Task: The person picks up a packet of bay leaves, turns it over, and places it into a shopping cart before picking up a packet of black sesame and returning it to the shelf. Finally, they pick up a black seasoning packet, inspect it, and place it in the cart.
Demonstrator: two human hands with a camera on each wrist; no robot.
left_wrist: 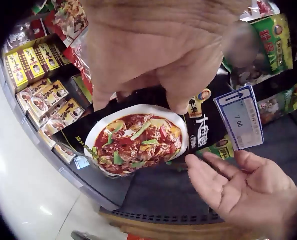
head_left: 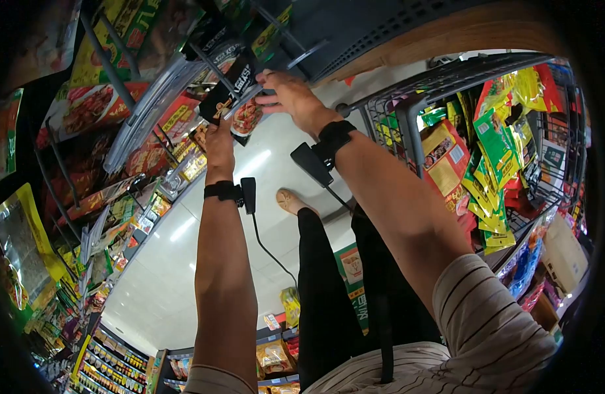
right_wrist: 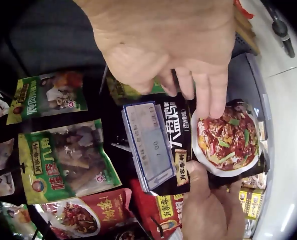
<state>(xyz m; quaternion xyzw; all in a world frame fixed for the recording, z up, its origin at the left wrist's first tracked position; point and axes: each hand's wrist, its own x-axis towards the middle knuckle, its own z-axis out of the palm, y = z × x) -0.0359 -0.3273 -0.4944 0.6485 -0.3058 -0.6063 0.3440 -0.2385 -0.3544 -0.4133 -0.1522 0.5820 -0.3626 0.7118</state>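
A black food packet (head_left: 245,120) printed with a stew in a white bowl is at the hanging display in the head view. My left hand (head_left: 220,148) pinches it near one end, thumb on the printed side in the right wrist view. My right hand (head_left: 292,98) is at the opposite side, its fingers extended; in the right wrist view they overlap the packet's upper edge. The left wrist view shows that palm facing up beside the packet. A price tag (left_wrist: 241,120) on a display hook overlaps the packet's lettered end.
Hanging green packets (right_wrist: 68,160) and a red packet (right_wrist: 88,215) surround the hook. Metal hooks (head_left: 112,59) stick out from the rack. At the right, a shopping cart (head_left: 414,131) holds several yellow and green packets. Small yellow boxes (left_wrist: 36,62) line a shelf.
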